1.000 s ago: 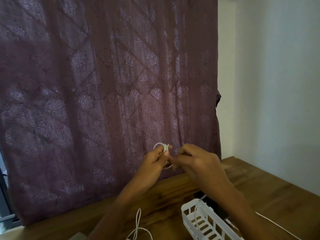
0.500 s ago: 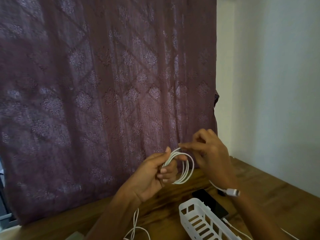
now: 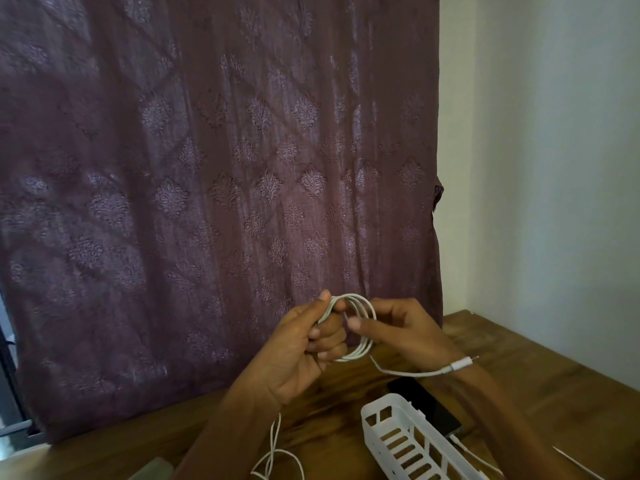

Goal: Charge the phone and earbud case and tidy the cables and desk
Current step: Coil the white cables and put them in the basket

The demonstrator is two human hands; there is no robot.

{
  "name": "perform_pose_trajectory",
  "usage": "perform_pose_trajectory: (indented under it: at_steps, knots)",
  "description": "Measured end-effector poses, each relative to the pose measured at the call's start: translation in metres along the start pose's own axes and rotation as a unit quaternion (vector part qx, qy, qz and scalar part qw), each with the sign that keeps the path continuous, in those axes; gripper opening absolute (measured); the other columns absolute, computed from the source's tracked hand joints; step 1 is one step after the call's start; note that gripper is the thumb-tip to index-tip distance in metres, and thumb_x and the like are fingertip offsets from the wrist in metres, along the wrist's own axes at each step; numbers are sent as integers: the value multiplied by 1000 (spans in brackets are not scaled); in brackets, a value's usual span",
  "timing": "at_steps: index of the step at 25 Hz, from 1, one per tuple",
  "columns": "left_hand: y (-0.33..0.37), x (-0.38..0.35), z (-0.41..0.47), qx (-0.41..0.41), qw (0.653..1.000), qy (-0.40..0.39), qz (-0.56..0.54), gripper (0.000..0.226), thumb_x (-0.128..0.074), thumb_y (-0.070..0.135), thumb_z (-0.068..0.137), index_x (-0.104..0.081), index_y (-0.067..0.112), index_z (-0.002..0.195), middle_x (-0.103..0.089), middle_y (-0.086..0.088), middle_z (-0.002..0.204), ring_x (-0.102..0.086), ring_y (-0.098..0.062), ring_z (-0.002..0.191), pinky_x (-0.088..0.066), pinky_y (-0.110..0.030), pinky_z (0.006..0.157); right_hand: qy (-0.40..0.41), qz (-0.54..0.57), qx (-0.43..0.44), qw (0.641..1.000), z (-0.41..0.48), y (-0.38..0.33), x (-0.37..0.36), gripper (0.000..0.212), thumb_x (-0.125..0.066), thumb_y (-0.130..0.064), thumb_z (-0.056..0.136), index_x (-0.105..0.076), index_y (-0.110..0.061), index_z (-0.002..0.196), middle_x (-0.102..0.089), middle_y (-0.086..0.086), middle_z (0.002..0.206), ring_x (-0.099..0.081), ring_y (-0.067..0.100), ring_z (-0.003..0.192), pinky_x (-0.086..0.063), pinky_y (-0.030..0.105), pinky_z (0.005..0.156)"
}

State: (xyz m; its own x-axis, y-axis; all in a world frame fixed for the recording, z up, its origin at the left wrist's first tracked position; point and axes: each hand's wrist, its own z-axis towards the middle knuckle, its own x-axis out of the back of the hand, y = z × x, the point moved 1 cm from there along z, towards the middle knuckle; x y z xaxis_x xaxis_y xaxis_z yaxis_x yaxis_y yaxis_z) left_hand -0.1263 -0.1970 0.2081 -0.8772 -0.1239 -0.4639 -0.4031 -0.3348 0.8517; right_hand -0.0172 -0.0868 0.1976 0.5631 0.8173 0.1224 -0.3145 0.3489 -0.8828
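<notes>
A white cable is wound into a small coil held above the wooden desk. My left hand grips the coil on its left side, thumb on top. My right hand pinches a strand of the same cable at the coil's centre. The cable's loose end with its white plug hangs over my right wrist. A dark phone lies flat on the desk under my right forearm, with a thin white cable at its near end.
A white slotted plastic basket stands on the desk at the bottom right, touching the phone. Another loose white cable lies at the bottom centre. A purple patterned curtain hangs behind the desk; a pale wall is at the right.
My right hand has come down from above the coil to its centre and now pinches a strand. The plug end has swung out to the right over my wrist.
</notes>
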Motion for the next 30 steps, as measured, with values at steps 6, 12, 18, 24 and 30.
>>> perform_pose_trajectory:
  at_steps: [6, 12, 18, 24, 30]
  knots:
    - [-5, 0, 2, -1, 994, 62, 90, 34, -40, 27, 95, -54, 8, 70, -28, 7, 44, -26, -4, 36, -34, -17, 42, 14, 7, -26, 1000, -4, 1, -3, 16, -56, -9, 86, -68, 2, 91, -60, 18, 70, -54, 19, 60, -47, 20, 53]
    - [-8, 1, 0, -5, 980, 106, 167, 32, -48, 34, 90, -61, 11, 70, -30, 6, 42, -30, -5, 39, -39, -18, 46, 18, 173, -99, 980, -7, 8, -6, 36, -62, -15, 70, -61, -7, 105, -66, 7, 67, -59, 13, 58, -46, 22, 53]
    - [-5, -10, -8, -42, 956, 87, 276, 26, -41, 25, 95, -62, 10, 89, -48, 9, 35, -44, -1, 36, -44, -24, 60, 10, 301, -118, 946, -4, 12, -5, 65, -87, -21, 51, -56, -7, 107, -69, 12, 78, -65, 18, 65, -55, 29, 62]
    - [-6, -8, -1, -66, 965, 161, 196, 28, -41, 24, 96, -58, 9, 79, -43, 6, 32, -41, -2, 31, -40, -15, 45, 101, -57, 54, 992, -13, -2, -4, 21, -70, -2, 73, -63, -14, 90, -68, 1, 94, -68, 14, 80, -57, 26, 72]
    - [-11, -5, 7, -79, 959, 189, 195, 33, -45, 30, 94, -57, 10, 71, -34, 8, 35, -32, -3, 35, -36, -24, 50, 134, -370, 114, 912, -19, -1, -14, 19, -62, -36, 83, -72, -27, 97, -49, -14, 101, -49, 3, 96, -50, 20, 75]
